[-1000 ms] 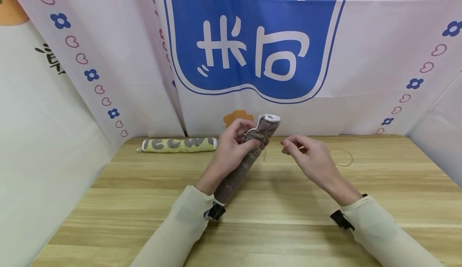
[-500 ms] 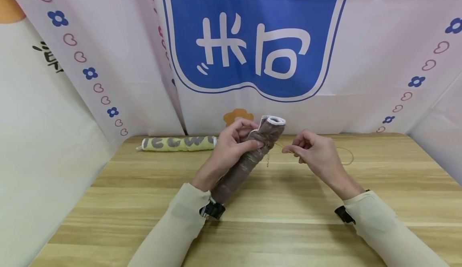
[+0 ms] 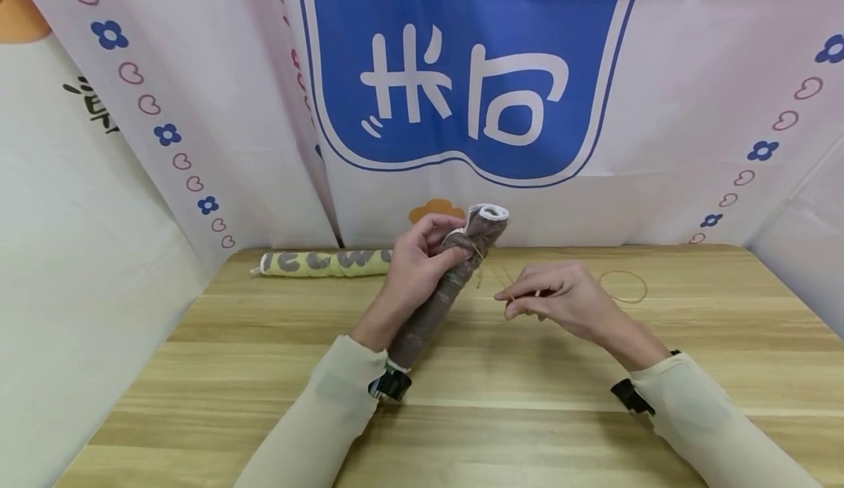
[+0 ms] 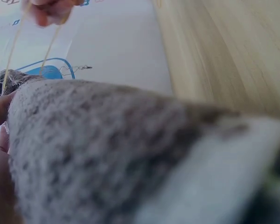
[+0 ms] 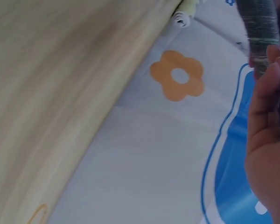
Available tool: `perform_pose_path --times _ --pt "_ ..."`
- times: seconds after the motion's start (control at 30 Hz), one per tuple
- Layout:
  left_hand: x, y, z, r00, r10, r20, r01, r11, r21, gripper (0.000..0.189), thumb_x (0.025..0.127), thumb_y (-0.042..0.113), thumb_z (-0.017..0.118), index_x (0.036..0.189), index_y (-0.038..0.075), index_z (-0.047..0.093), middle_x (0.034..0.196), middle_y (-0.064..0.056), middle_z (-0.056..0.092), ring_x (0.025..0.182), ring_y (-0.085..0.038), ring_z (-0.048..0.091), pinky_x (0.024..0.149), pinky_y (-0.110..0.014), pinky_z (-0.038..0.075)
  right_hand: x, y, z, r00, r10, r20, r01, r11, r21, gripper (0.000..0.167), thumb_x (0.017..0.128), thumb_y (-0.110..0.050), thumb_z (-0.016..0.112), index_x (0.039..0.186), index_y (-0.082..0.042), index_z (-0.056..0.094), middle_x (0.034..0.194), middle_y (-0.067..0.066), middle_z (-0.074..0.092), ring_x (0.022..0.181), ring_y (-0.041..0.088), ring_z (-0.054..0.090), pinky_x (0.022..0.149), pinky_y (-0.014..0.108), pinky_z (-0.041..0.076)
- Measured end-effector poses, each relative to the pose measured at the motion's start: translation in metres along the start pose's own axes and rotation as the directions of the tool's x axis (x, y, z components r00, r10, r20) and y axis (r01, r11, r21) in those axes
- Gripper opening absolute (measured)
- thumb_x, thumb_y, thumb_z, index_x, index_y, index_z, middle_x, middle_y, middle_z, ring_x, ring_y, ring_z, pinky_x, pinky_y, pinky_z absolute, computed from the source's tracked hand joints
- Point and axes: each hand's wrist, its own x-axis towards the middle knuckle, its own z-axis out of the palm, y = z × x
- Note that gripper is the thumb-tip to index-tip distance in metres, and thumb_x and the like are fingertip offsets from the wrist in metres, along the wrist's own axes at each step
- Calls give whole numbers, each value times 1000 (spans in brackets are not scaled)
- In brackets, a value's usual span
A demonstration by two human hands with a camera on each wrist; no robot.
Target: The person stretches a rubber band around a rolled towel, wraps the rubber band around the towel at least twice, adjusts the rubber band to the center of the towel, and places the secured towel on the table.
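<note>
A rolled grey-brown towel (image 3: 431, 316) with white hemmed ends is held slantwise above the table by my left hand (image 3: 418, 268), whose fingers and thumb grip it near its upper end. A rubber band (image 3: 479, 252) passes round the roll there. My right hand (image 3: 560, 294), just right of the roll, pinches the band and stretches it away; two taut strands (image 4: 14, 51) show in the left wrist view. That view is mostly filled by the towel's blurred fabric (image 4: 98, 144). In the right wrist view the right hand's fingers (image 5: 266, 93) are curled, and the band is hard to make out.
A yellow-green rolled towel (image 3: 323, 263) with grey lettering lies at the back left of the wooden table (image 3: 501, 429). A loose rubber band (image 3: 623, 286) lies beyond the right hand. A printed white cloth (image 3: 692, 85) hangs behind the table.
My right hand has moved slightly down and left, and its band now shows as stretched strands. The towel's upper end swung right, then back left, while the left hand kept its grip.
</note>
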Motion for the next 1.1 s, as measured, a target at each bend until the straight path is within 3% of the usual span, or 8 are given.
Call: perform_pose_path --times 0.2,0.37,0.57,0.77,0.87,0.93,1.1 --pt "1 -3 1 1000 21 1 -21 999 32 30 95 -9 70 124 -3 66 114 -18 77 87 -15 71 71 -26 56 3 -12 3 998 -49 -29 50 997 59 22 90 18 72 107 7 80 91 8 77 52 16 59 44 27 50" --pt "0 -5 1 999 48 -4 -47 997 66 28 94 -9 71 122 -2 68 114 -17 77 91 -18 71 74 -28 57 9 -19 8 990 -138 4 137 988 78 27 88 17 75 109 2 82 98 8 77 66 16 66 52 28 56" --pt "-1 -7 4 999 35 -27 -31 992 123 26 94 -8 72 119 0 71 114 -13 78 97 -20 73 78 -28 57 14 -26 16 966 -258 22 257 965 53 21 98 -6 74 118 -4 81 111 11 74 97 20 69 75 28 60" --pt "-3 -3 8 1000 -13 -7 14 986 166 26 95 -1 76 121 3 73 112 -8 79 94 -19 73 76 -29 57 12 -33 21 965 -259 -40 260 965 38 35 98 -24 73 128 -6 77 111 11 72 89 18 71 67 25 55" --pt "-4 -2 9 999 -35 0 35 984 172 26 96 1 76 121 4 73 111 -7 79 93 -18 73 76 -29 57 11 -37 22 964 -250 -86 246 968 -56 39 102 -32 67 134 -9 75 114 8 72 92 16 67 71 25 53" --pt "-5 -2 10 999 -43 -4 43 984 175 26 96 1 76 122 4 73 111 -7 79 93 -18 73 77 -29 57 10 -39 22 953 -283 -110 264 951 -158 42 105 -36 62 139 -12 71 117 7 70 93 15 62 73 24 50" --pt "-5 -1 11 998 -47 -32 52 979 196 28 95 3 78 123 6 73 110 -5 79 93 -18 73 79 -31 57 11 -42 21 887 -429 -171 328 846 -420 51 105 -39 62 151 -17 60 119 13 69 92 18 63 78 22 51"
